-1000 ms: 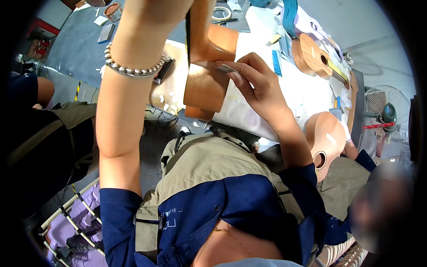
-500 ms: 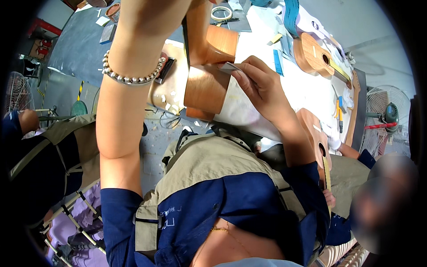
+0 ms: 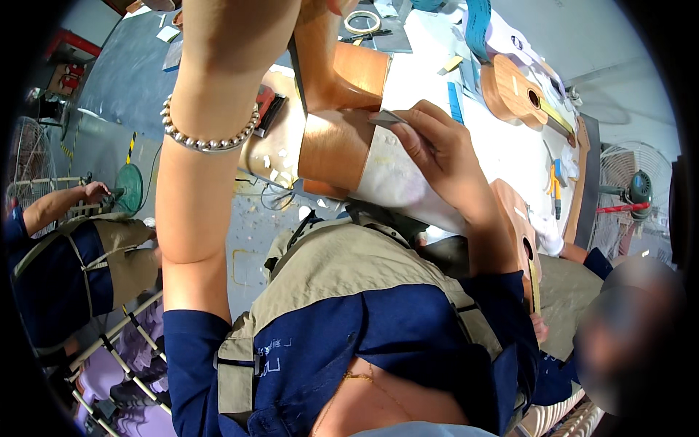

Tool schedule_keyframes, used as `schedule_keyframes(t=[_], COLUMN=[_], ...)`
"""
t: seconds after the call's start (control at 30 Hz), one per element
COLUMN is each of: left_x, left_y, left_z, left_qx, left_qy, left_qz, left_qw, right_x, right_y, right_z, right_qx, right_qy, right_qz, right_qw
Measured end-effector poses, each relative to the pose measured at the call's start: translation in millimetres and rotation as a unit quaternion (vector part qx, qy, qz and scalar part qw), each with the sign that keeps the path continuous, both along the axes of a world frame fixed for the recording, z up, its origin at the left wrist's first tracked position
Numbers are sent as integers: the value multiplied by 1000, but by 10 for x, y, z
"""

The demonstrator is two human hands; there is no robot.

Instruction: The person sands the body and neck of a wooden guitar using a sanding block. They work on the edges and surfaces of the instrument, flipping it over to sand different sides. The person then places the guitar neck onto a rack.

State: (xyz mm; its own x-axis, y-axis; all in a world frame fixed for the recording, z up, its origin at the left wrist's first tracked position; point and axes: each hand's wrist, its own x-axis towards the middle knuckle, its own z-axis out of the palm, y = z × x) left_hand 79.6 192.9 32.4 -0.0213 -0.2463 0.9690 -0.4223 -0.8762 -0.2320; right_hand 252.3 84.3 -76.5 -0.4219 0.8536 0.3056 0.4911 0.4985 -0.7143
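One wooden instrument (image 3: 333,149), upper centre, long axis up-frame, lies just left of the right hand (image 3: 445,153), fingers clamped on a thin grey piece (image 3: 387,119). Left hand (image 3: 338,6) mostly past top edge; we cannot tell its grip.

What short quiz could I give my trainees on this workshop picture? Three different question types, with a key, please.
1. Multiple choice: what does the right hand hold beside the brown wooden body?
A. a brush
B. a small flat grey piece
C. a roll of tape

2. True or false: the bead bracelet is on the left arm.

3. Fill in the blank: the light wooden guitar lying on the table has a round dark ____ in its front.

Key:
1. B
2. True
3. hole
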Motion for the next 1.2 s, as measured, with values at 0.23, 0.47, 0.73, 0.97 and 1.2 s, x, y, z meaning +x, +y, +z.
schedule_keyframes(t=[0.23, 0.47, 0.73, 0.97, 1.2], left_x=[-92, -157, -106, -101, -230], left_y=[-557, -321, -293, 52, -237], left_z=[211, -2, 17, -71, -273], left_qx=[-432, -313, -208, 4, -309], left_qy=[88, 153, 156, 48, 78], left_qz=[54, -36, -12, 87, -5], left_qw=[896, 937, 966, 995, 948], right_x=[-8, 92, -65, 45, 29], right_y=[-39, -167, -105, -49, -160], right_z=[45, 80, -21, -43, -61], right_qx=[-18, -40, 60, 32, 21], right_qy=[-4, -11, -4, -5, 1], right_qz=[-14, -81, -13, 7, -7], right_qw=[1000, 996, 998, 999, 1000])
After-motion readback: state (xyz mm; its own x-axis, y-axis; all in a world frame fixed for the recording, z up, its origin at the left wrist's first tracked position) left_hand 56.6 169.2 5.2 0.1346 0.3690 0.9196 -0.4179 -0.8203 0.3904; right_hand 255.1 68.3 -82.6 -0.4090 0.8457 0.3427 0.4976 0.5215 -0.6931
